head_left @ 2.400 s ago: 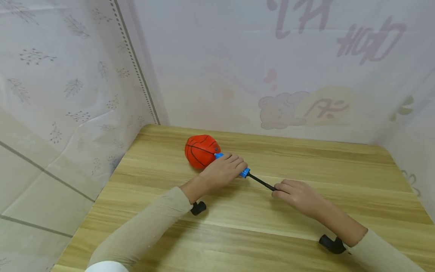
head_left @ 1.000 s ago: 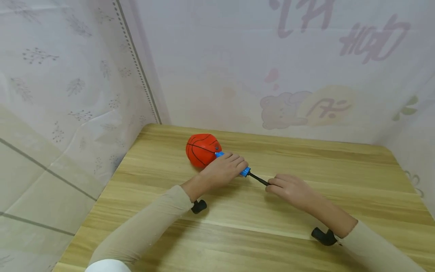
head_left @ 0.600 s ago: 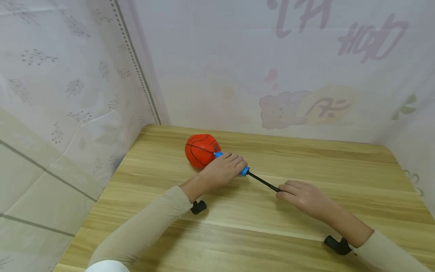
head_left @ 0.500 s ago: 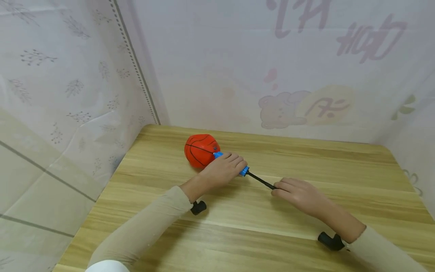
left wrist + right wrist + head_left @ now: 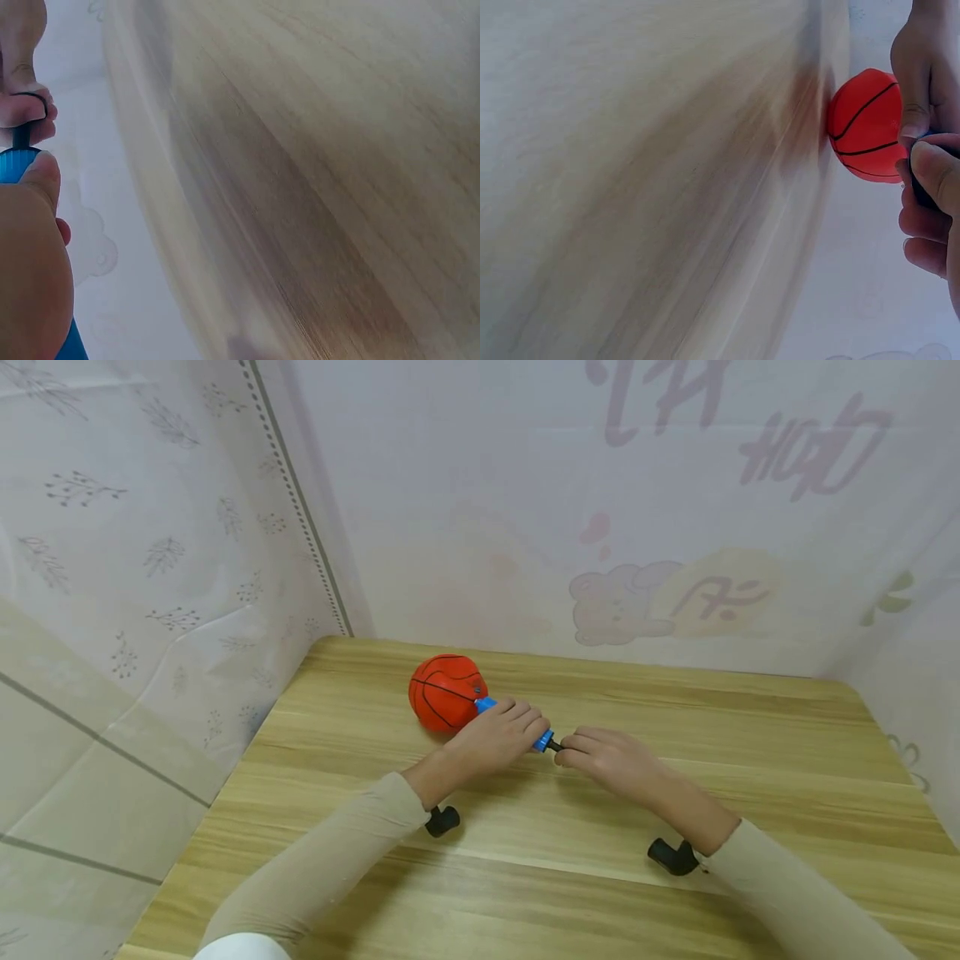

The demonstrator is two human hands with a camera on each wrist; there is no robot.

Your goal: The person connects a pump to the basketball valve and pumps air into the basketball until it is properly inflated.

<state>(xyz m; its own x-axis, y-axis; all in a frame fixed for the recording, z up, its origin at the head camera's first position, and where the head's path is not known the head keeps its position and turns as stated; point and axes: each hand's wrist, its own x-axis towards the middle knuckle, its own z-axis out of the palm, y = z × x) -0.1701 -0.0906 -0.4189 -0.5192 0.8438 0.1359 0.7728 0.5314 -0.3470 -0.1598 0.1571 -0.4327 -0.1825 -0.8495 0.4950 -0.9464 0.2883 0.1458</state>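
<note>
My left hand (image 5: pixel 498 739) grips the blue barrel of a hand pump (image 5: pixel 542 742), fingers wrapped over it. The pump's tip meets a red ball with black basketball lines (image 5: pixel 444 695), whose surface is slightly dented. My right hand (image 5: pixel 611 764) grips the black handle end of the pump, close to the barrel, with only a short piece of rod showing. In the left wrist view, the blue barrel (image 5: pixel 15 163) shows under the left thumb, and the right fingers curl around the dark handle. The right wrist view shows the ball (image 5: pixel 866 126) behind both hands.
The wood-grain table (image 5: pixel 525 893) lies beneath everything. A patterned cloth wall (image 5: pixel 465 510) stands right behind its far edge, and another cloth (image 5: pixel 150 635) hangs on the left. Black camera mounts (image 5: pixel 442 821) stick out under both wrists.
My right hand has gone back and forth along the pump's axis and is now pushed in close to the barrel, the rod mostly hidden. The ball looks a bit rounder; my left hand stays nearly still.
</note>
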